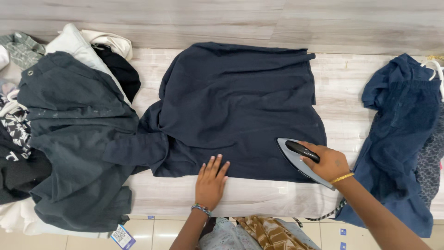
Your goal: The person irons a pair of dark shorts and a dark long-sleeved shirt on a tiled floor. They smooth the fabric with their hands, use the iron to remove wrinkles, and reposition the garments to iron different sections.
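White-and-blue rectangular paper tag (122,237) at 7 o'clock. Grey pointed iron (299,159) aimed toward 10 o'clock, gripped by right hand (329,163); left hand (211,183) flat, released, on dark navy shirt (240,106).

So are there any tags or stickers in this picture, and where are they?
Hang tag: bottom left, dangling from the dark grey clothes pile; small tilted rectangle, white with a purple edge and dark print.
Floor stickers: bottom right, on the pale tiles; tiny blue squares.
No screens, signs or packages.
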